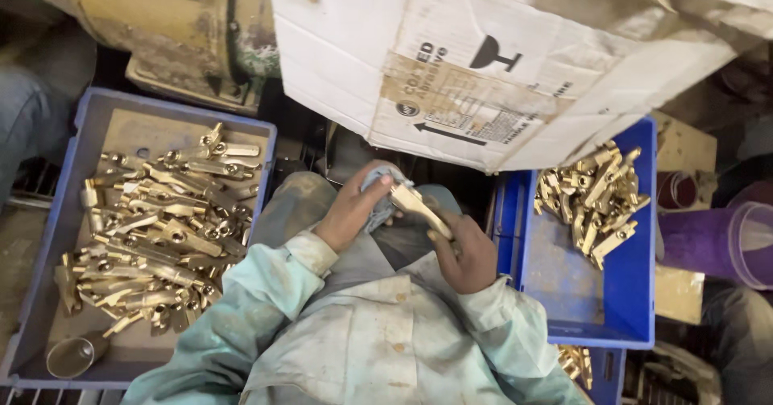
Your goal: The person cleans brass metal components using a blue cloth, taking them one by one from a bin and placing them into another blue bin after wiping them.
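Left hand (348, 212) pinches a grey-blue cloth (378, 189) against the upper end of a brass part (420, 208). Right hand (467, 256) clamps its lower end. The part sits over the lap between both hands, its long axis running diagonally from upper left to lower right. Flat, shiny, bar-shaped. Dull brass pieces heap in the left blue tray (48, 236); brighter ones sit in the right blue tray (564, 292). A cardboard box (483, 59) lies just beyond.

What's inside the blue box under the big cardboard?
The blue crate holds a heap of brass pieces at its far end; its near floor is bare. The cardboard box covers the far edge, hiding anything there.
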